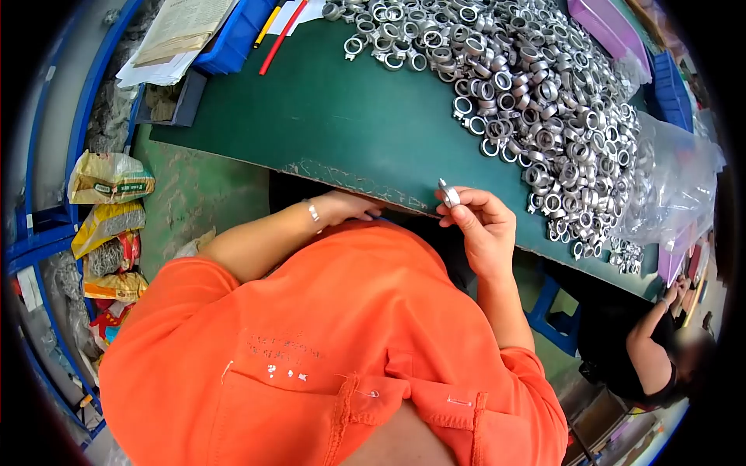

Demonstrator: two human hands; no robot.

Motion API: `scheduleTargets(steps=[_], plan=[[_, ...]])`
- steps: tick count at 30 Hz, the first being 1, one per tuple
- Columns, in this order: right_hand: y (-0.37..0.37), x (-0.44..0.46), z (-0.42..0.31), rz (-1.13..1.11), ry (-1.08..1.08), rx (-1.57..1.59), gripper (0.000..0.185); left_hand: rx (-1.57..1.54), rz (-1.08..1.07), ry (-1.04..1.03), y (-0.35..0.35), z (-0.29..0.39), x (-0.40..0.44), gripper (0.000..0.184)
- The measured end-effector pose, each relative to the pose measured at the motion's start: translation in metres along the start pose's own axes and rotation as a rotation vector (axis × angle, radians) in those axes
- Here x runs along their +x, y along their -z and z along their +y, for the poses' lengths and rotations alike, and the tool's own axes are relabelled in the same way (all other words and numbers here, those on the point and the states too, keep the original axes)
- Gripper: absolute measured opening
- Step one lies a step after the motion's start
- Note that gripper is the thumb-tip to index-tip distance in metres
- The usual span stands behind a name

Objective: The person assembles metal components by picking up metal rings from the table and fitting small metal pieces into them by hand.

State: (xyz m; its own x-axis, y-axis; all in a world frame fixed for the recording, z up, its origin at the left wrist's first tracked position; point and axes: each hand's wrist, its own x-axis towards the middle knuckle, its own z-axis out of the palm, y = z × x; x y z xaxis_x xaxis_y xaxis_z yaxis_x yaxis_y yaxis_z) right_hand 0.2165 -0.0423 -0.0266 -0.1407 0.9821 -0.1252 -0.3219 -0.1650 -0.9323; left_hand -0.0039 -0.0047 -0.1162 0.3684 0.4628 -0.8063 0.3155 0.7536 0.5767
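Between the thumb and fingers of my right hand (486, 225) is a small metal ring clamp (448, 196), with a short stud pointing up and away. It is held just over the front edge of the green table (311, 109). My left hand (350, 206) lies low against my body at the table's edge; its fingers are mostly hidden under the edge, so what they do cannot be made out. A large heap of similar metal ring clamps (544, 109) spreads over the far and right part of the table.
A red pen (283, 37) and a yellow pen (266, 26) lie near a blue bin (237, 39) with papers beside it. Clear plastic bags (672, 179) sit at the right. Another person (653, 342) works at the right end. Blue shelving (74, 116) stands at left.
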Motion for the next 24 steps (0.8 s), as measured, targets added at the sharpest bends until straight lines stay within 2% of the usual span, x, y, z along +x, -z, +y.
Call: scheduleTargets(steps=[1, 2, 4, 5, 7, 8, 11, 12, 13, 14, 16, 20, 23, 24], plan=[[0.001, 0.002, 0.0, -0.031, -0.005, 0.018, 0.011, 0.356, 0.012, -0.185, 0.002, 0.009, -0.026, 0.028], [0.0, 0.003, 0.001, -0.033, -0.008, 0.021, 0.011, 0.379, 0.0, -0.455, 0.016, -0.033, -0.007, 0.024], [-0.002, 0.006, 0.003, -0.095, 0.035, 0.077, 0.017, 0.84, -0.009, -0.315, 0.012, 0.02, -0.074, 0.021], [-0.004, 0.007, 0.004, -0.105, 0.032, 0.081, 0.017, 0.836, 0.0, -0.31, 0.011, 0.039, -0.093, 0.021], [-0.01, 0.011, 0.005, -0.153, 0.089, 0.132, 0.024, 0.509, -0.111, -0.381, 0.008, 0.063, -0.114, 0.018], [-0.014, 0.012, 0.006, -0.166, 0.09, 0.138, 0.024, 0.199, -0.071, -0.482, 0.002, 0.063, -0.112, 0.015], [-0.024, 0.015, 0.007, -0.179, 0.15, 0.094, 0.029, 0.036, -0.002, -0.687, -0.016, 0.077, -0.102, 0.018], [-0.024, 0.016, 0.008, -0.164, 0.27, -0.087, 0.03, -0.022, -0.015, -0.723, -0.02, 0.078, -0.097, 0.021], [-0.024, 0.015, 0.008, -0.143, 0.387, -0.273, 0.031, -0.042, 0.038, -0.759, -0.024, 0.078, -0.095, 0.02], [-0.023, 0.015, 0.006, -0.135, 0.385, -0.279, 0.031, -0.044, 0.028, -0.759, -0.025, 0.08, -0.094, 0.02], [-0.023, 0.015, 0.003, -0.115, 0.452, -0.273, 0.032, 0.215, 0.199, -0.978, -0.026, 0.084, -0.096, 0.019], [-0.024, 0.018, 0.0, -0.063, 0.533, -0.34, 0.031, 0.323, 0.235, -1.082, -0.027, 0.093, -0.099, 0.02], [-0.025, 0.02, -0.006, -0.027, 0.554, -0.484, 0.029, 0.308, 0.243, -1.081, -0.028, 0.093, -0.1, 0.017], [-0.028, 0.021, -0.012, -0.018, 0.683, -0.638, 0.029, 0.308, 0.241, -1.082, -0.028, 0.092, -0.097, 0.017]])
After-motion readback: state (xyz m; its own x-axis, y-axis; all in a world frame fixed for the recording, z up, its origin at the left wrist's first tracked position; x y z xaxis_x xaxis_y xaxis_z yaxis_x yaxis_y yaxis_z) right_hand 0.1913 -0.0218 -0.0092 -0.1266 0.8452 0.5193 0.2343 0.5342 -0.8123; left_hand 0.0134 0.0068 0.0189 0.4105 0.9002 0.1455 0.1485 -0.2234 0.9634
